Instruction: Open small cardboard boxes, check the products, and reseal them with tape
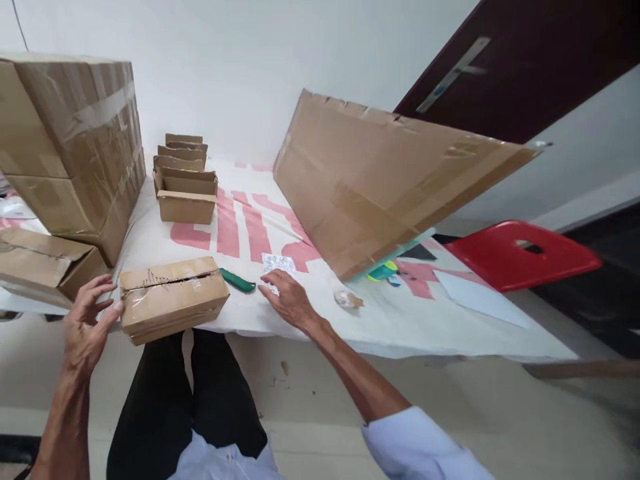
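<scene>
A small taped cardboard box [173,298] lies at the near edge of the white-covered table [400,327]. My left hand [90,320] rests against its left end with the fingers spread, holding nothing. My right hand [289,297] lies flat on the table to the right of the box, fingers stretched out beside a small white printed packet [278,264]. A green-handled tool [237,281] lies between the box and my right hand.
A big taped carton [75,140] stands at the left on a flatter box [40,263]. Several small open boxes [185,177] are stacked at the back. A large flattened cardboard sheet [380,180] leans on the right. A red stool [520,253] stands beyond.
</scene>
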Demonstrator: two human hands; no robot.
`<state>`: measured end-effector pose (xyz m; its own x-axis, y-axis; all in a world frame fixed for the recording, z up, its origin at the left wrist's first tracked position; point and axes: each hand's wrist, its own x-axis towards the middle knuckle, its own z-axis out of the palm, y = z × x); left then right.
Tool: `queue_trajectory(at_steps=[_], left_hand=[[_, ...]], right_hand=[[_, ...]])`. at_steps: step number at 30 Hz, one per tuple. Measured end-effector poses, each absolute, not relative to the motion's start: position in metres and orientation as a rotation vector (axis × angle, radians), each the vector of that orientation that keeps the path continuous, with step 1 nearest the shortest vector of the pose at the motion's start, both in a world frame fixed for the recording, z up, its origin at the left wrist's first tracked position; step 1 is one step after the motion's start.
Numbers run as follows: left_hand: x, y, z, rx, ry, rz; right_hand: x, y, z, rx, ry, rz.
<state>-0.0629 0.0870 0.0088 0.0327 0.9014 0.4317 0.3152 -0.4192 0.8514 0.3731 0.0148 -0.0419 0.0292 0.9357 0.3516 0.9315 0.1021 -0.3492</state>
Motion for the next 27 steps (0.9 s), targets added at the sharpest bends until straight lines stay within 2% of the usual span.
queue_trajectory(at_steps=[8, 14, 19, 22, 27], left_hand=[[-0.06, 0.085, 0.004, 1.79, 1.101, 1.114], [-0.063, 0.083, 0.005, 1.833, 1.077, 0.974], [-0.063, 0.085, -0.003, 1.817, 1.066, 0.955], [-0.063, 0.085, -0.005, 1.806, 1.067, 0.958], [-0.064, 0.082, -0.004, 1.826, 1.066, 0.96]], right_hand=[[0.32, 0.064, -0.055, -2.251, -2.198, 0.034], [0.322, 0.069, -0.058, -2.176, -2.065, -0.004], [0.325, 0.061, 0.0, -1.787, -1.708, 0.079], [0.303, 0.053, 0.049, -1.479, -1.839, 0.269], [0.253, 0.055, 0.094, -1.182, -2.185, 0.31]])
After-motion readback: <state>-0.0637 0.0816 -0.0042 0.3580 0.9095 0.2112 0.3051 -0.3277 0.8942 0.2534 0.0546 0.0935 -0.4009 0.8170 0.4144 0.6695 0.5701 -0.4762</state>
